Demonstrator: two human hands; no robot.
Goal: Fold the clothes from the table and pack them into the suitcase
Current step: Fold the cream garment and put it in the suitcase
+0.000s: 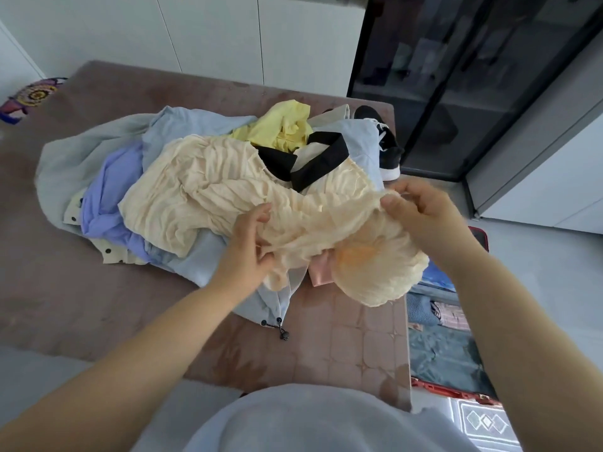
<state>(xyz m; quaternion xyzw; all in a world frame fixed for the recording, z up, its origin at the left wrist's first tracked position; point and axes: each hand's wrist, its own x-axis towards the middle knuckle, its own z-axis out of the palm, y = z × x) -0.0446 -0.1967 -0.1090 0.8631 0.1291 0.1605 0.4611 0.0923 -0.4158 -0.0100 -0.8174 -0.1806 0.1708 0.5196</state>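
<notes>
Above the brown table (98, 288), my left hand (251, 246) and right hand (421, 216) each pinch the crinkled cream garment (212, 190) atop the clothes pile (130, 177).

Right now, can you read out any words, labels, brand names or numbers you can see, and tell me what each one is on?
None: no readable text in this view.
Cream garment held by the left hand and right hand: no label showing.
Black shoe: white marks on its side, too small to read as a brand.
Mat beside the suitcase: diamond pattern only, no letters.
Cushion at far left: a circular pattern, no words.
</notes>
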